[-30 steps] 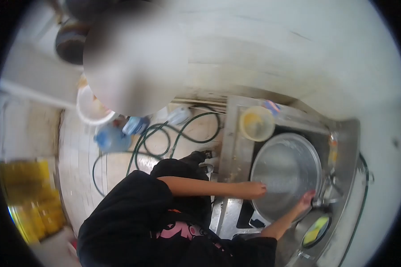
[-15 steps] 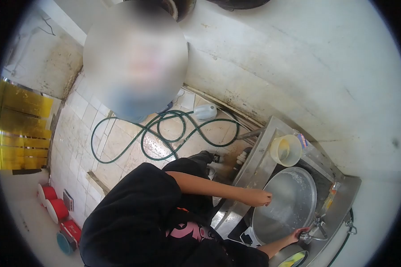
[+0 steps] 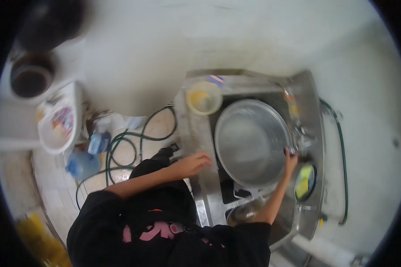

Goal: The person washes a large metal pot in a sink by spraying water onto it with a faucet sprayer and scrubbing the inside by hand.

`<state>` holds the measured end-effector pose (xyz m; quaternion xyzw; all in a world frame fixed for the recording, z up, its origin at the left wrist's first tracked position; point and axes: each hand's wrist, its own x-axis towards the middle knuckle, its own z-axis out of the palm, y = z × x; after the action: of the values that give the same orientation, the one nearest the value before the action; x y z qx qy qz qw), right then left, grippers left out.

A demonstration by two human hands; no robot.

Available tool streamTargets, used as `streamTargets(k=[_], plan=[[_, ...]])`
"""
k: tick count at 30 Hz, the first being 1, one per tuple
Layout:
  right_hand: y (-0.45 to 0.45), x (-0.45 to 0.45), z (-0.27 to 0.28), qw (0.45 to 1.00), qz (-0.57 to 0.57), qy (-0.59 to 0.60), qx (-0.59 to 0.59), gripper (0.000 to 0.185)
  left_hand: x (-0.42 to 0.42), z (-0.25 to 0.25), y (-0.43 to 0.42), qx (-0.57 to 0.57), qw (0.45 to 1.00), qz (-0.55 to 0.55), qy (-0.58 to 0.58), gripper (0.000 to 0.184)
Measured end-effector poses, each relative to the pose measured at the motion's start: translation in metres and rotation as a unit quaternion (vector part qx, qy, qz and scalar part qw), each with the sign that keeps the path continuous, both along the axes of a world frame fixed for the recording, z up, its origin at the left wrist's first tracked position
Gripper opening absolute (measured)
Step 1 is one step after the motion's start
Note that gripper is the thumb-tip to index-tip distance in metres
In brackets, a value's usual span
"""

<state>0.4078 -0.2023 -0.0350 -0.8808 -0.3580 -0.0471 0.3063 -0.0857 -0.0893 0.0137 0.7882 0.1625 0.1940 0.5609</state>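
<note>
A large round metal pot (image 3: 232,122) sits tilted in the stainless steel sink (image 3: 201,147), its inside pale and wet-looking. At the pot's right rim, my right hand (image 3: 290,160) has its fingers closed on the end of the metal faucet (image 3: 304,139). My left hand (image 3: 192,163) hovers over the sink's near left edge, apart from the pot. Its fingers are loosely bent and blurred, with no object visible in them. Beyond the pot stands a pale yellow plastic tub (image 3: 204,98) with something yellow inside.
A round dish (image 3: 314,178) with yellow-green sponges stands right of the sink. Green hose (image 3: 120,147) lies coiled on the floor at left, near blue jugs (image 3: 83,165) and a white basin (image 3: 55,141). Another hose (image 3: 344,169) hangs along the right wall.
The view has turned toward the sink. My left hand has moved back from the pot's rim to the sink edge. My right hand stays at the faucet.
</note>
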Motion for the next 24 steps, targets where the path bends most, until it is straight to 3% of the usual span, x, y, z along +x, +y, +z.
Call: streamTargets(k=[2,4,6,11,13,19,22,24], plan=[[0.024,-0.034,0.040,0.994,0.028,0.091,0.046,0.056,-0.010,0.007,0.004,0.016,0.999,0.035,0.018,0.023],[0.038,-0.012,0.012,0.999,-0.013,0.005,-0.035,0.059,-0.008,0.008,0.008,0.025,0.999,0.036,0.023,0.024],[0.076,-0.031,0.022,0.995,-0.031,0.098,0.000,0.074,-0.002,0.010,0.015,-0.039,0.996,0.043,0.070,0.026],[0.167,-0.044,0.015,0.989,-0.119,0.088,0.012,0.066,0.035,0.007,0.043,0.009,0.997,0.023,0.073,0.026],[0.188,-0.033,-0.008,0.985,-0.154,-0.007,0.079,0.066,0.048,0.005,0.055,0.023,0.997,0.017,0.067,0.025],[0.194,-0.039,-0.001,0.981,-0.165,0.047,0.092,0.070,0.071,-0.016,0.082,-0.008,0.996,0.027,0.085,0.023],[0.197,-0.039,0.001,0.981,-0.162,0.037,0.103,0.068,0.091,-0.042,0.092,0.057,0.993,-0.002,0.098,0.024],[0.201,-0.042,0.003,0.978,-0.162,0.027,0.126,0.067,0.116,-0.067,0.101,0.123,0.985,0.085,0.086,0.027]])
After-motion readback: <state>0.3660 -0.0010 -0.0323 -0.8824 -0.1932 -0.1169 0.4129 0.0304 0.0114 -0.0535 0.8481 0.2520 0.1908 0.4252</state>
